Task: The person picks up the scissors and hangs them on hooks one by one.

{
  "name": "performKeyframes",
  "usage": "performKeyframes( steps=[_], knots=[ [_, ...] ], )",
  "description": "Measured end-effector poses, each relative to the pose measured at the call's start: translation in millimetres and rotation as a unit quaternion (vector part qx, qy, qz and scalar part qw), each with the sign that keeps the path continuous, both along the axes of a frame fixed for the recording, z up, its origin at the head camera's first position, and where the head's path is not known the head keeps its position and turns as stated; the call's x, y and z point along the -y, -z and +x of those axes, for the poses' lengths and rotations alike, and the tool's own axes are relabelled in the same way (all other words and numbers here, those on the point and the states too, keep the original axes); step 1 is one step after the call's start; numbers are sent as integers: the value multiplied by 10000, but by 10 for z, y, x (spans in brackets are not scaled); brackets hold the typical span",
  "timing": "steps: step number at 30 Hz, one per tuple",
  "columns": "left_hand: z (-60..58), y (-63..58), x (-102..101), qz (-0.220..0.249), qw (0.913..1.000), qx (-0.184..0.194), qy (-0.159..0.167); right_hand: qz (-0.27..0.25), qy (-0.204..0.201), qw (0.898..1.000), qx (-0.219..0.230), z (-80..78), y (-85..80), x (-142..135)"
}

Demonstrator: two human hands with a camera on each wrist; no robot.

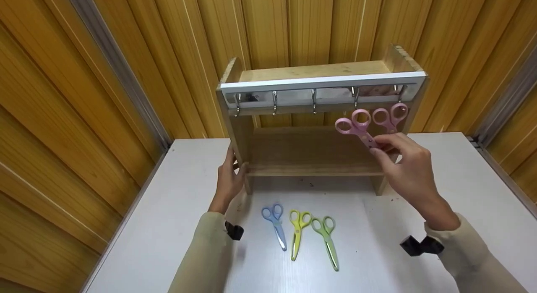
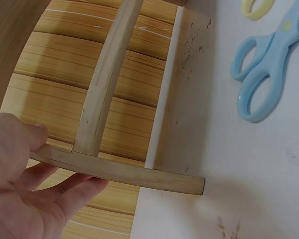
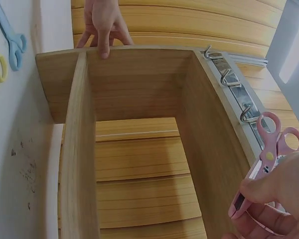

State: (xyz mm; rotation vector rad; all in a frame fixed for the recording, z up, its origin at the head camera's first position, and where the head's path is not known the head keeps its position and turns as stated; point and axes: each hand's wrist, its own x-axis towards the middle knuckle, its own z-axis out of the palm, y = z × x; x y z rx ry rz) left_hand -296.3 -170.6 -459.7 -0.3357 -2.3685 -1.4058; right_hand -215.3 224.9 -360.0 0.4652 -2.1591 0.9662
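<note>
In the head view my right hand [image 1: 409, 160] pinches a pair of pink scissors [image 1: 361, 127] by the blade end, handles up. Its loops are just below the second hook from the right. Beside it, a second pink pair [image 1: 391, 119] has one loop at the rightmost hook [image 1: 401, 93]; its lower part is hidden behind my hand. The right wrist view shows the held scissors [image 3: 269, 154] between thumb and fingers. My left hand [image 1: 228, 179] holds the left side panel of the wooden rack [image 1: 314, 171], thumb on one face and fingers on the other [image 2: 45, 191].
Blue scissors [image 1: 275, 226], yellow scissors [image 1: 297, 234] and green scissors [image 1: 327, 242] lie on the white table [image 1: 168, 242] before the rack. A silver strip with several hooks [image 1: 314, 100] runs along the rack's upper front. Wood-patterned walls [image 1: 268, 28] surround the table's back and sides.
</note>
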Motion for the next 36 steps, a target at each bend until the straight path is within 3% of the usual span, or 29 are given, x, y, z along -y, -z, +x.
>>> performKeyframes(
  steps=[11, 20, 36],
  knots=[
    [-10, -4, 12, -83, 9999, -123, 49, -322, 112, 9988, 361, -100, 74, 92],
    [-3, -10, 2, -17, 10000, 8, 21, -435, 141, 9975, 546, -166, 155, 129],
    [-7, 16, 16, -52, 9991, -393, 134, -559, 211, 9963, 625, -246, 233, 146]
  ],
)
